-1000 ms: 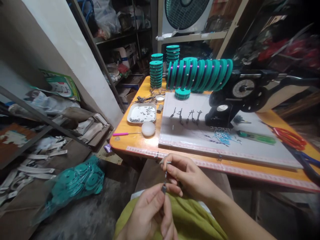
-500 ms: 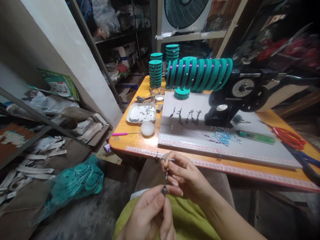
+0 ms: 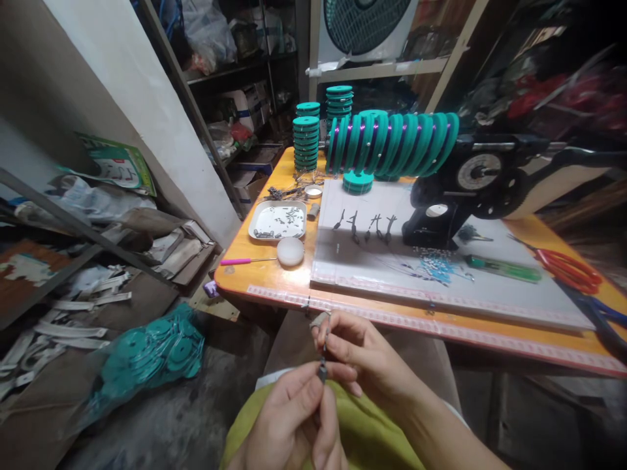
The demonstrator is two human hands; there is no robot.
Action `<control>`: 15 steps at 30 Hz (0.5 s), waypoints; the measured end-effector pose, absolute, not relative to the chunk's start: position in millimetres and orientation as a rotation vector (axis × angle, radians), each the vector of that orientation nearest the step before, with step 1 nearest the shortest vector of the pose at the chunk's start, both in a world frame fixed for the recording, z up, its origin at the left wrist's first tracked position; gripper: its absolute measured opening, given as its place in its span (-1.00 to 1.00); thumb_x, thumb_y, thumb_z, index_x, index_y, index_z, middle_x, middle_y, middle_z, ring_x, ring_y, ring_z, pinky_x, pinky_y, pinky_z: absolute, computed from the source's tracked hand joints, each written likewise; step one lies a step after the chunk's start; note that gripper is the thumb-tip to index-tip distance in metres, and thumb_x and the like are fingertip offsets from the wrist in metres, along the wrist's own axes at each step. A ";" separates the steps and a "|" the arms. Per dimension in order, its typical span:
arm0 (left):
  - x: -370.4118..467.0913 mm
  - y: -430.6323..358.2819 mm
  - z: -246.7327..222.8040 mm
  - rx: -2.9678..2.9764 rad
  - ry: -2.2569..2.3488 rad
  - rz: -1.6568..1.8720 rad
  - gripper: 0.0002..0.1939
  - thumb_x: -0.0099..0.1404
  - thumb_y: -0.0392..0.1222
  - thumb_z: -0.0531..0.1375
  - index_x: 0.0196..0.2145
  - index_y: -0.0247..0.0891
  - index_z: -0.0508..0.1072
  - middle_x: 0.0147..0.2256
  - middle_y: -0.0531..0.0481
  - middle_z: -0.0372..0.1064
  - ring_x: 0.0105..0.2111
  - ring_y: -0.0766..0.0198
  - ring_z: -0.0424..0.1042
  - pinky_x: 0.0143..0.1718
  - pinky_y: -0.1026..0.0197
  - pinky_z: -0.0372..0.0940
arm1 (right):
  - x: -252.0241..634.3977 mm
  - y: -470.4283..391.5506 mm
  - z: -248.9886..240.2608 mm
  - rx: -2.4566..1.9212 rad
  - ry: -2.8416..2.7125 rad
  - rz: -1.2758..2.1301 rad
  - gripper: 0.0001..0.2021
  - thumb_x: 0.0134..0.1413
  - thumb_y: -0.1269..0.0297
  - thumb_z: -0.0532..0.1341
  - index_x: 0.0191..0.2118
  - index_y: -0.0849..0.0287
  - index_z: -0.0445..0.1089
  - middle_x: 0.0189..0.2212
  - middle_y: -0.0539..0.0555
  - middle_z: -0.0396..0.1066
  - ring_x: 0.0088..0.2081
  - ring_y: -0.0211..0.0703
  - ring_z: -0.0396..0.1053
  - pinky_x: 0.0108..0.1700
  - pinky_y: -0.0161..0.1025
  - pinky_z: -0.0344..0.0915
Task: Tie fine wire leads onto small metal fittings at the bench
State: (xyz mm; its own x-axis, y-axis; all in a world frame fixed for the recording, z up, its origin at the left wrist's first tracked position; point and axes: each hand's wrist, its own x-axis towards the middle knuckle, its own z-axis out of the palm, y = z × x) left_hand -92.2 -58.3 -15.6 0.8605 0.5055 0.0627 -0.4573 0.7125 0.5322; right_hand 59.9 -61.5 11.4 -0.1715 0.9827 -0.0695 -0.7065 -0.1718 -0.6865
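Here the person is working low over the lap, just below the near edge of the orange wooden surface (image 3: 274, 277), on a small dark metal fitting (image 3: 322, 372) strung on a thin dark line. The left hand (image 3: 294, 418) is pinching the fitting between thumb and forefinger, its grip clenched on it. The right hand (image 3: 365, 356) is grasping the line just above, fingertips (image 3: 327, 334) closed near a small grey piece at the top. Judging by this, a fine assembly step is under way, a threading or tying of the tiny part; any further move looks to call for steady, delicate fingertip control, as the piece is slim, hard and easy to drop.

On the surface a white flat mat (image 3: 431, 274) is carrying several small dark hook-like pieces (image 3: 365, 226). A shallow white metal tray (image 3: 277, 222) is holding loose little grey parts. Behind it teal plastic round spools (image 3: 392, 143), wound with shiny purple line, are leaning in a row, with more stacked (image 3: 306, 142) beside. Red-handled scissors (image 3: 568, 269) are lying at the right.
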 end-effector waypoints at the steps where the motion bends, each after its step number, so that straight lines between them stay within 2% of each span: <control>1: -92.6 -58.3 -15.9 0.566 0.098 0.535 -0.56 0.53 -0.25 -0.19 0.03 -0.33 0.44 -0.69 0.20 0.05 -0.75 0.49 0.07 -0.54 0.38 0.29 | 59.7 -61.9 11.7 -0.607 -0.605 1.679 -0.84 0.07 0.25 0.42 -0.34 0.22 0.49 -0.36 0.00 0.37 -0.67 -0.58 0.10 -0.73 -0.59 0.03; 5: -94.9 -58.5 -17.1 0.560 0.104 0.529 -0.57 0.53 -0.24 -0.18 0.03 -0.34 0.44 -0.69 0.19 0.07 -0.75 0.49 0.09 -0.55 0.39 0.28 | 64.3 -63.0 13.0 -0.636 -0.654 1.724 -0.83 0.11 0.25 0.40 -0.27 0.24 0.51 -0.35 0.03 0.37 -0.61 -0.53 0.17 -0.70 -0.60 0.15; 11: -94.4 -60.1 -16.8 0.569 0.134 0.490 -0.57 0.53 -0.13 -0.11 -0.06 -0.43 0.47 -0.72 0.17 0.09 -0.77 0.48 0.09 -0.60 0.41 0.24 | 78.8 -59.7 13.4 -0.606 -0.872 1.832 -0.82 0.14 0.26 0.38 -0.25 0.28 0.50 -0.51 -0.03 0.30 -0.61 -0.46 0.21 -0.65 -0.53 0.27; 15: -92.4 -58.8 -15.5 0.599 0.181 0.490 -0.59 0.49 -0.05 -0.01 -0.12 -0.45 0.49 -0.74 0.16 0.13 -0.79 0.48 0.08 -0.63 0.41 0.20 | 83.3 -57.7 12.4 -0.635 -0.951 1.860 -0.84 0.15 0.27 0.37 -0.29 0.26 0.48 -0.45 0.00 0.35 -0.62 -0.44 0.27 -0.64 -0.49 0.28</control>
